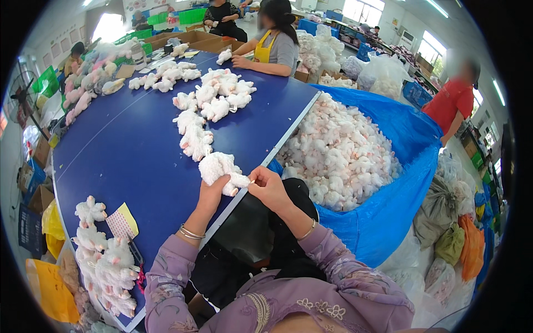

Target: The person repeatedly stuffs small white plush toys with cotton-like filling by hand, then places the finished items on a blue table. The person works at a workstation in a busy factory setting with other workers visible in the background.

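Note:
A fluffy white plush toy lies at the near right edge of the blue table, one end toward me. My left hand is closed around its near side, thumb on top. At the toy's right end, my right hand has thumb and forefinger pinched together; what they grip is too small to make out. Just beyond is a row of similar white plush toys, leading to a larger pile of them. More white plush toys are heaped at the table's near left corner.
The blue table has a metal edge. Right of it, a blue tarp sack brims with small white plush pieces. A patterned paper lies near the left heap. A person in a yellow apron sits across the table; someone in red stands right.

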`<state>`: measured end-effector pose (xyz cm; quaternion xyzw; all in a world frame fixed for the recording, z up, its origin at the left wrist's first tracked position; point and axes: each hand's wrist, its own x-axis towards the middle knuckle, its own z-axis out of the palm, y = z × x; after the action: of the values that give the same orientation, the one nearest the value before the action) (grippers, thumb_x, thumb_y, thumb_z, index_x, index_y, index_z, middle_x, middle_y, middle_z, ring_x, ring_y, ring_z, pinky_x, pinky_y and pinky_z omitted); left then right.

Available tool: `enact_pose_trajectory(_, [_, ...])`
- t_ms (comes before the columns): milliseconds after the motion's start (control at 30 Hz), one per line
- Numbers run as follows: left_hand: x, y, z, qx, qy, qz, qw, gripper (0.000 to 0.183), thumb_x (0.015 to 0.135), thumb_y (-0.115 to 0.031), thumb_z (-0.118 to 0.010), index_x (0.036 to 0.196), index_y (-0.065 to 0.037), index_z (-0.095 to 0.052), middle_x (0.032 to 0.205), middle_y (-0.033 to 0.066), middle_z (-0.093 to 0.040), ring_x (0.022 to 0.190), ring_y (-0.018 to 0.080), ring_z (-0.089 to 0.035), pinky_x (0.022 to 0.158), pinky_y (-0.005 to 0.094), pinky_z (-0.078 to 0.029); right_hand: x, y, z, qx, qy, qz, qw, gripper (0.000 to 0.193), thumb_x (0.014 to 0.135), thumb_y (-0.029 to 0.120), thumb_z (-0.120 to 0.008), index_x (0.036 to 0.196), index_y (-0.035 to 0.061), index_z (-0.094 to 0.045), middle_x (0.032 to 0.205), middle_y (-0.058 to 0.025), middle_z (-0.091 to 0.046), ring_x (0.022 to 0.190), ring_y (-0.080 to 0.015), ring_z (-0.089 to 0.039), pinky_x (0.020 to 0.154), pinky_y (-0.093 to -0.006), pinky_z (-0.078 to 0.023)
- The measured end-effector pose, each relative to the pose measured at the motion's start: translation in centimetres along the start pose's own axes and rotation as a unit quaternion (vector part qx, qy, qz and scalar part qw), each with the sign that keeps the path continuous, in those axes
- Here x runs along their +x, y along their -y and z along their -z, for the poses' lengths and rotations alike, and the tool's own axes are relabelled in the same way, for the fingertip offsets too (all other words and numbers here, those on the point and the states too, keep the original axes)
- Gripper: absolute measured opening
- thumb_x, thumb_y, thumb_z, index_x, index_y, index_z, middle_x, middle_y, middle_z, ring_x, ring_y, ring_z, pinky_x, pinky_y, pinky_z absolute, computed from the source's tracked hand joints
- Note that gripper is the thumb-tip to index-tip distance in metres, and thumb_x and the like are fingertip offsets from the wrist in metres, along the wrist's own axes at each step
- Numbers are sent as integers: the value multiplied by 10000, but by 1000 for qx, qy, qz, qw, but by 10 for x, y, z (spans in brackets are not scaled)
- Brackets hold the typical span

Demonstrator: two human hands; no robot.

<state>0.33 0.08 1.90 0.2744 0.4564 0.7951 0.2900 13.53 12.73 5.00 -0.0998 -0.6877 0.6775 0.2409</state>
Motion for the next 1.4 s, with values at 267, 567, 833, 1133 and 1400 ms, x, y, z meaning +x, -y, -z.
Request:
enact_pose_trajectory(267, [-3,-11,-10,0,1,-26,1000,467,945,-152,-521,1366,-8,-381,1194,153,-602,808,170,-618,545,252,-483,9,-13,-13,-21,-26,-15,999,135,885,131,-632,900,39,-534,734,-9,-570,623,-74,-549,555,-217,-433])
enact_pose_trajectory(567, [-7,-17,-18,-30,-30,17,999,430,975,-207,-495,1343,0,-411,1021,111,-620,672,120,-577,503,235,-444,3,5,-28,16,-34,62,997,231,906,165,-653,959,33,-470,745,-4,-555,620,-39,-495,524,-213,-383])
enact_pose_trajectory(833, [-6,-10,-10,-18,-13,14,1000,433,972,-190,-503,1360,-25,-403,1088,87,-616,696,108,-574,510,227,-440,5,26,-25,-86,-4,79,993,190,905,143,-654,907,19,-510,703,-22,-612,621,-50,-550,556,-234,-427])
enact_pose_trajectory(1133, [-1,4,1,32,-32,-28,999,406,974,-193,-503,1338,-31,-426,1084,74,-621,719,107,-579,521,220,-435,-4,32,-10,-186,104,139,967,148,911,131,-631,929,24,-530,723,-51,-617,631,-108,-574,571,-264,-436])
enact_pose_trajectory(1400, [0,-15,-4,-40,-72,-11,997,357,981,-249,-518,1252,-17,-504,838,44,-612,564,71,-502,452,209,-359,21,-3,-19,19,-8,-64,998,257,927,238,-625,1024,29,-511,840,-46,-624,656,-89,-588,512,-236,-436])
